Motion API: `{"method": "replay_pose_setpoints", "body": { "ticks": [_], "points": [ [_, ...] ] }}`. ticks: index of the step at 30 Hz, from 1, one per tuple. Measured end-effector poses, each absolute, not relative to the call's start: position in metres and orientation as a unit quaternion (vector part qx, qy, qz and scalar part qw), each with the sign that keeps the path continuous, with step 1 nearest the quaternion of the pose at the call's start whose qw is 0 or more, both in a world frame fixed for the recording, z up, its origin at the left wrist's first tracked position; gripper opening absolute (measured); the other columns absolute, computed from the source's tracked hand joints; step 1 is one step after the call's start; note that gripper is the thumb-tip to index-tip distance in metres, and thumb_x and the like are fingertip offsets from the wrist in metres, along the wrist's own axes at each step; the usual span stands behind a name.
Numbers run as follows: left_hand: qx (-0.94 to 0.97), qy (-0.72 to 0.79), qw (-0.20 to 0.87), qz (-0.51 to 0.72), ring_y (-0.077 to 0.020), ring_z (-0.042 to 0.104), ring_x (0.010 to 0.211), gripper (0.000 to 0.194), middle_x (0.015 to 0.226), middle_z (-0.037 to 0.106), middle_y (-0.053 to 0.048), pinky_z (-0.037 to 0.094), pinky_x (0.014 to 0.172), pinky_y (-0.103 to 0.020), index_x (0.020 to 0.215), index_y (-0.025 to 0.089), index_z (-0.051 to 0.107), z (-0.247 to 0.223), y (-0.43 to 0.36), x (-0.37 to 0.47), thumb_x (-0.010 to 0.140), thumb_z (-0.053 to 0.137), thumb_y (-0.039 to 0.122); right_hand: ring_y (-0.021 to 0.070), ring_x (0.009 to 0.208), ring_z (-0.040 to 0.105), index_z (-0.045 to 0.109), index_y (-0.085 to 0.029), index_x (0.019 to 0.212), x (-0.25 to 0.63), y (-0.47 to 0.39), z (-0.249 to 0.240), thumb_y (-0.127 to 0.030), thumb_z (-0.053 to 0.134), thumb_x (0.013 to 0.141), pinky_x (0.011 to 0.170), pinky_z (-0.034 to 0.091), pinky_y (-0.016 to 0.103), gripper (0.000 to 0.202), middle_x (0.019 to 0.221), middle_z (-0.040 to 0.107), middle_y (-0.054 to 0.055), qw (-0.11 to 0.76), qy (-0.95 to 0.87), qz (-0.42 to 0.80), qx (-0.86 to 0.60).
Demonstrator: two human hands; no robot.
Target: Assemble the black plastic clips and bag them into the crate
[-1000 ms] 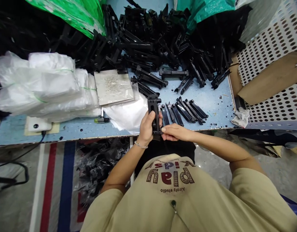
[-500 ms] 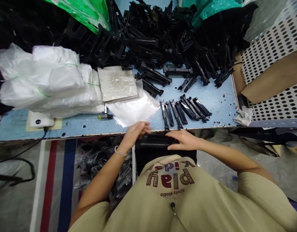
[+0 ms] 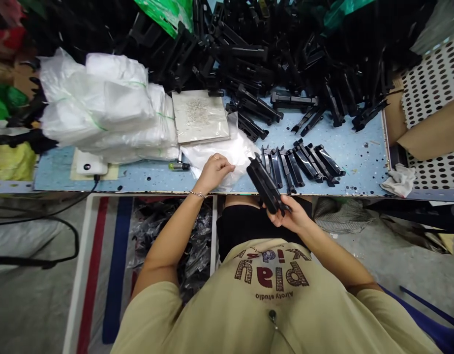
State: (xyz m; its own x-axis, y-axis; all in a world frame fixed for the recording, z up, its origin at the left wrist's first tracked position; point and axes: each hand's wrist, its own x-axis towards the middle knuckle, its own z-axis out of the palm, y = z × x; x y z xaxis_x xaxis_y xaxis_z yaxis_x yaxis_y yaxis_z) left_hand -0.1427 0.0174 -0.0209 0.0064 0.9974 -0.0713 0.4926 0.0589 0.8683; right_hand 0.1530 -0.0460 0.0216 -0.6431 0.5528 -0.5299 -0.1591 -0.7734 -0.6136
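Head view: right hand (image 3: 291, 215) gripping a black plastic bracket (image 3: 263, 182) by its near end, thumb on top; bracket tilted, far end pointing left and away, held up in front of the table edge and just right of the loose clear bags (image 3: 245, 147). Left hand (image 3: 214, 173), beaded bracelet (image 3: 198, 194) on wrist, is over those flat bags, thumb and fingertips drawn together at the film; cannot tell if a bag is pinched.

Right of the bracket, slim black pieces (image 3: 302, 164) lie side by side in a slanting row on the blue tabletop (image 3: 359, 152). Far side of the loose bags: square board (image 3: 200, 115) under clear film, small pale grains on it. Left of that, stacked bag bundles (image 3: 108, 103) with green ties. Near edge, left: white box (image 3: 90, 163) with a black cable, and a small tool (image 3: 179, 166) with a yellow-green end.

Far side, big heap of black parts (image 3: 282, 54), green plastic bag (image 3: 167, 14) at its left. Far right, perforated white panel (image 3: 433, 83), brown cardboard (image 3: 433, 130) against it, crumpled white cloth (image 3: 399, 181) at the table's right corner.
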Motion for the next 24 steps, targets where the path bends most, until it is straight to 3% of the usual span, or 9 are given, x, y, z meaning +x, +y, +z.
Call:
{"method": "replay_pose_setpoints", "body": {
  "ticks": [2, 6, 8, 11, 15, 19, 21, 24],
  "points": [
    [0.596, 0.614, 0.385, 0.346, -0.0214, 0.061, 0.091, 0.014, 0.088, 0.064, -0.005, 0.051, 0.09, -0.038, 0.072, 0.02, 0.071, -0.019, 0.017, -0.142, 0.083, 0.069, 0.028, 0.0126, 0.043, 0.053, 0.068, -0.016, 0.083, 0.139, -0.047, 0.014, -0.071, 0.063, 0.082, 0.041, 0.04, 0.024, 0.055, 0.059, 0.066, 0.003, 0.167, -0.226, 0.898, -0.339],
    [0.6, 0.614, 0.336, 0.388, -0.0166, 0.063, 0.078, 0.007, 0.084, 0.067, -0.002, 0.053, 0.074, -0.03, 0.091, 0.019, 0.069, -0.014, 0.01, -0.146, 0.087, 0.066, 0.024, 0.0088, 0.043, 0.046, 0.068, -0.015, 0.089, 0.121, -0.044, 0.0, -0.065, 0.059, 0.089, 0.042, 0.036, 0.019, 0.051, 0.056, 0.059, -0.001, 0.128, -0.144, 0.92, -0.341],
    [0.66, 0.594, 0.249, 0.387, -0.0179, 0.065, 0.083, 0.012, 0.09, 0.072, -0.004, 0.055, 0.079, -0.033, 0.097, 0.019, 0.07, -0.011, 0.004, -0.148, 0.092, 0.058, 0.02, 0.0067, 0.041, 0.04, 0.069, -0.013, 0.09, 0.118, -0.04, -0.002, -0.064, 0.06, 0.09, 0.041, 0.033, 0.017, 0.052, 0.053, 0.054, -0.003, 0.118, -0.12, 0.93, -0.326],
    [0.759, 0.54, 0.114, 0.347, -0.0248, 0.067, 0.103, 0.031, 0.117, 0.074, -0.014, 0.054, 0.094, -0.044, 0.116, 0.018, 0.071, -0.004, -0.01, -0.143, 0.1, 0.045, 0.015, 0.006, 0.04, 0.036, 0.067, -0.011, 0.091, 0.109, -0.032, -0.001, -0.061, 0.058, 0.092, 0.04, 0.032, 0.017, 0.051, 0.052, 0.051, -0.005, 0.1, -0.1, 0.949, -0.283],
    [0.831, 0.454, 0.056, 0.316, -0.0284, 0.067, 0.106, 0.057, 0.143, 0.062, -0.022, 0.057, 0.089, -0.045, 0.157, 0.017, 0.04, 0.008, -0.04, -0.117, 0.101, 0.049, 0.016, 0.005, 0.038, 0.027, 0.06, -0.016, 0.081, 0.085, -0.014, 0.001, -0.062, 0.055, 0.094, 0.038, 0.029, 0.016, 0.048, 0.05, 0.043, -0.008, 0.147, -0.061, 0.952, -0.26],
    [0.833, 0.399, 0.11, 0.367, -0.0262, 0.063, 0.126, 0.071, 0.146, 0.06, -0.02, 0.057, 0.096, -0.041, 0.165, 0.02, 0.019, 0.011, -0.063, -0.095, 0.099, 0.041, 0.004, 0.0059, 0.043, 0.034, 0.054, -0.02, 0.076, 0.07, -0.01, 0.0, -0.06, 0.065, 0.09, 0.043, 0.035, 0.018, 0.044, 0.055, 0.045, -0.008, 0.232, -0.218, 0.877, -0.36],
    [0.824, 0.408, 0.144, 0.365, -0.0294, 0.057, 0.137, 0.07, 0.15, 0.055, -0.022, 0.054, 0.105, -0.046, 0.164, 0.017, 0.021, 0.007, -0.065, -0.092, 0.098, 0.043, 0.007, 0.0084, 0.053, 0.046, 0.062, -0.019, 0.092, 0.072, -0.015, 0.001, -0.051, 0.074, 0.085, 0.05, 0.043, 0.021, 0.035, 0.068, 0.056, -0.005, 0.232, -0.383, 0.798, -0.403],
    [0.804, 0.435, 0.168, 0.368, -0.0315, 0.061, 0.132, 0.06, 0.144, 0.061, -0.022, 0.054, 0.105, -0.05, 0.156, 0.017, 0.042, 0.007, -0.068, -0.099, 0.098, 0.055, 0.016, 0.0142, 0.077, 0.061, 0.057, -0.018, 0.131, 0.084, -0.019, 0.009, -0.042, 0.082, 0.08, 0.07, 0.054, 0.027, 0.061, 0.095, 0.067, 0.001, 0.17, -0.568, 0.722, -0.358]
  ]
}}
